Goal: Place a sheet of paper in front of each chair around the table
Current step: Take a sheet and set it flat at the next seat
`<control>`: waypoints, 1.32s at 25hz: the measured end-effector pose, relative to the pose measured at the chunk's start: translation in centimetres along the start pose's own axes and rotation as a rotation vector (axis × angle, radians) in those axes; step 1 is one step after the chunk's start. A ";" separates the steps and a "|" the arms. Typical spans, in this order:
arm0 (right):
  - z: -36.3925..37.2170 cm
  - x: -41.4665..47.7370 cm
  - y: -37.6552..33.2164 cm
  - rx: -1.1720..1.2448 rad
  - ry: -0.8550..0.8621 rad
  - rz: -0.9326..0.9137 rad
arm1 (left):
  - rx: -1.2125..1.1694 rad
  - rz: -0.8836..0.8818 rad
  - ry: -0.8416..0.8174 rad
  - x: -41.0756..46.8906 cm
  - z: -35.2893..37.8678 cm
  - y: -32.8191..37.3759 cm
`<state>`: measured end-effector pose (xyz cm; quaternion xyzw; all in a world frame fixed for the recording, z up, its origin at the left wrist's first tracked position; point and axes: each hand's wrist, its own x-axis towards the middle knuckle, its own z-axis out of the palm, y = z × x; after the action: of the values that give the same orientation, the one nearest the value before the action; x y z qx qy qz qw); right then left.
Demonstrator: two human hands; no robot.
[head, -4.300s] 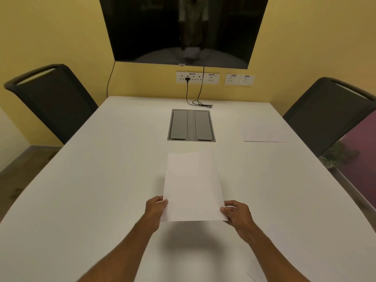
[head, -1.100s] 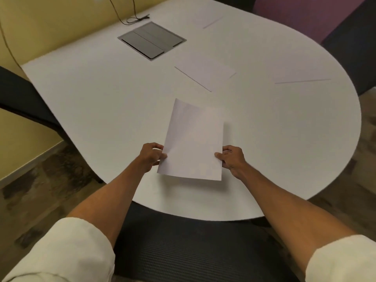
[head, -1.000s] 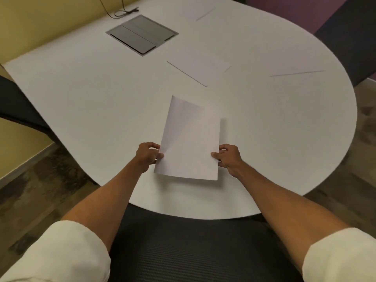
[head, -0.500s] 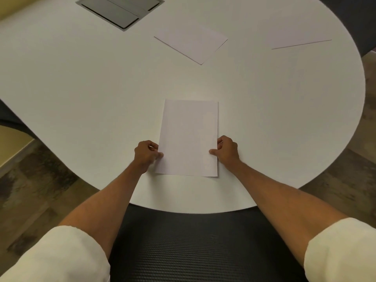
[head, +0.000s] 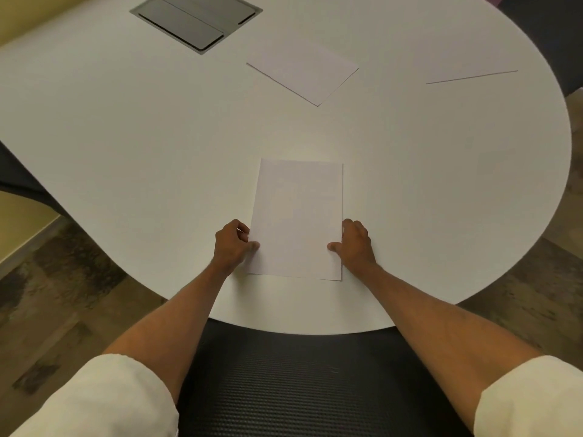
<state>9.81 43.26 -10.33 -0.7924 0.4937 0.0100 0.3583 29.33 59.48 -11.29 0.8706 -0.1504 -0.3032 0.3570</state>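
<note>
Three sheets lay on the white table (head: 126,146): the nearest sheet (head: 298,216) straight in front of the black mesh chair (head: 315,389), a second sheet (head: 303,74) angled near the middle, and a third sheet (head: 467,66) toward the far right edge. Two hands were on the nearest one. The left hand (head: 232,244) pinched its left edge, thumb on top; the right hand (head: 355,244) held the right edge the same way. A second before, that sheet was tilted up off the table; now it lay flat. A grey hatch (head: 195,22) was set into the tabletop. Beyond the rounded table edge the floor (head: 47,310) was mottled brown, with a yellow wall (head: 22,20) at the far left and another dark chair (head: 12,178) on that side.
</note>
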 end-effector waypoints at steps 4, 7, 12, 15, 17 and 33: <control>-0.3 0.0 0.1 -0.112 0.011 -0.066 | 0.214 0.100 0.002 0.3 0.0 -0.1; -0.5 0.8 0.4 -0.165 -0.080 -0.173 | 0.543 0.357 -0.093 0.8 -0.1 0.5; 0.2 1.8 0.8 -0.302 -0.301 -0.231 | 0.716 0.440 -0.276 1.6 0.1 0.5; 0.4 2.2 0.4 -0.320 -0.306 -0.219 | 0.692 0.432 -0.271 2.0 0.0 0.5; 0.4 2.4 0.3 -0.326 -0.300 -0.215 | 0.671 0.421 -0.273 2.2 0.0 0.2; 0.1 1.6 0.4 -0.209 -0.316 -0.237 | 0.507 0.406 -0.299 2.4 0.1 -0.8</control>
<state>10.33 41.99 -11.24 -0.8663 0.3309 0.1431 0.3457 31.16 58.82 -12.97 0.8300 -0.4412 -0.3032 0.1566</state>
